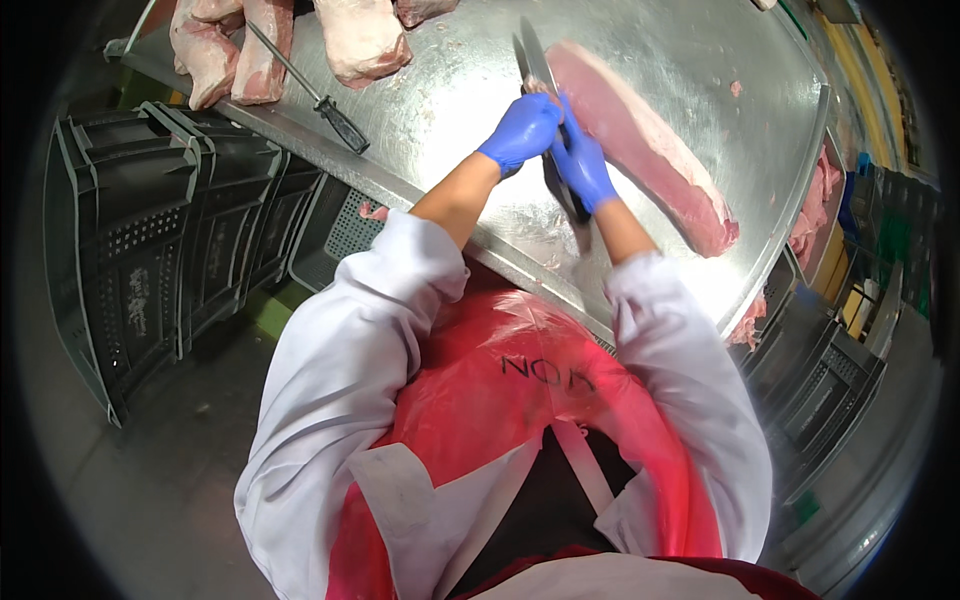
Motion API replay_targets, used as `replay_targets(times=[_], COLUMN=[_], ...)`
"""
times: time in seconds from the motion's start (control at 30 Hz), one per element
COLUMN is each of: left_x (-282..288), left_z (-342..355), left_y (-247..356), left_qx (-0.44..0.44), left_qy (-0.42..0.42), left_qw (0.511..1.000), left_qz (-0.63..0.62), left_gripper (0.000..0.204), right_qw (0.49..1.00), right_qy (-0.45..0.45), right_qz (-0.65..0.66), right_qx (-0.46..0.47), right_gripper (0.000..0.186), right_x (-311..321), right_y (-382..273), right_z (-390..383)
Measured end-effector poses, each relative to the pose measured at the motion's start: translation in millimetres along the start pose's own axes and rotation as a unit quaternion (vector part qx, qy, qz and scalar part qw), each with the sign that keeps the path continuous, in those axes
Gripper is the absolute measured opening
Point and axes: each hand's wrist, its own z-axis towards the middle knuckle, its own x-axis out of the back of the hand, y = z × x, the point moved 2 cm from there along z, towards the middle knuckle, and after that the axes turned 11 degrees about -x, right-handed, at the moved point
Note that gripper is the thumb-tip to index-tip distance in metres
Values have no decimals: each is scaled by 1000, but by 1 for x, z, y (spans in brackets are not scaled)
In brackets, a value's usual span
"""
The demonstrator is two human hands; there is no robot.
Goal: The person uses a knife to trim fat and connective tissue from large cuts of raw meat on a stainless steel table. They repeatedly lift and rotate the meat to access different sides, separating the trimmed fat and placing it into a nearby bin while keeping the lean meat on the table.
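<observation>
My right hand (582,160), in a blue glove, is closed on a knife whose long blade (538,52) points away from me. A second, darker blade shape lies alongside it; I cannot tell whether this is another knife or a reflection. My left hand (525,130), also gloved in blue, is closed right beside the blade's base. A small pale pink bit shows at its fingertips, and what the fingers hold is mostly hidden. To the right of both hands a long trimmed pork loin (640,145) lies on the steel table (450,60), its white fat strip facing right.
A sharpening steel (318,98) with a black handle lies near the table's left edge. Several meat pieces (362,40) are at the far left. Grey crates (130,240) stand to the left. Meat trimmings (815,210) lie beyond the right edge, above another crate (820,400).
</observation>
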Motion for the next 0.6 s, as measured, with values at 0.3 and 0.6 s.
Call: replay_targets(times=[0.3, 0.6], left_x=[174, 210], left_z=[-127, -116], left_y=[92, 71], left_qx=[19, 6], left_qy=[-63, -259], left_qw=[981, 601], left_qz=[185, 756], left_gripper=[41, 40], right_qw=[956, 838], right_qy=[-123, 352], right_qz=[154, 362], right_qx=[-217, -208], right_gripper=[64, 85], right_x=[45, 168], right_y=[23, 177], right_z=[-149, -145])
